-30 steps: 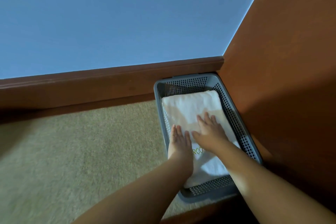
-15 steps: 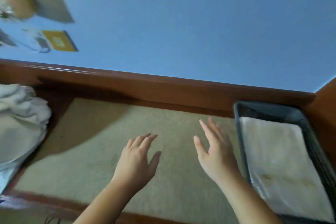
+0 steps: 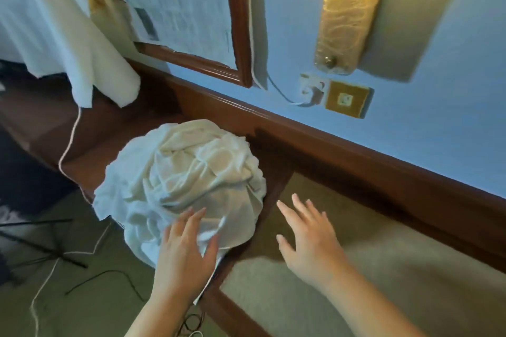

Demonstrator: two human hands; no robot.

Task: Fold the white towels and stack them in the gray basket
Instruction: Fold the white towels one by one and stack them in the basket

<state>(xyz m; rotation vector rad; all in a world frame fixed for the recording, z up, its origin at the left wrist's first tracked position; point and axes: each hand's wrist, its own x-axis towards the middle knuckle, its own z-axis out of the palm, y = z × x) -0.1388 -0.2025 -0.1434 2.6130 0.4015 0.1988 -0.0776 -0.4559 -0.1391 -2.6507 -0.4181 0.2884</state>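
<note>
Both hands are reaching spread-fingered and holding nothing, left hand (image 3: 186,243) touching the crumpled white towels (image 3: 186,180) at frame centre-left, right hand (image 3: 309,238) hovering beside; likely best: pinching one corner, lifting a single towel free; basket not in view.

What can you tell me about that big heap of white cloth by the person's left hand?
The pile of white towels is a rumpled, rounded mound of soft, thin-looking white cloth, creased and unfolded, with loose edges spilling outward. It sits on the dark wooden ledge at the left end of the beige padded surface, below the blue wall. The left hand lies over its near edge with fingers spread; whether it presses the cloth cannot be told. The right hand hovers open beside it, apart.
</note>
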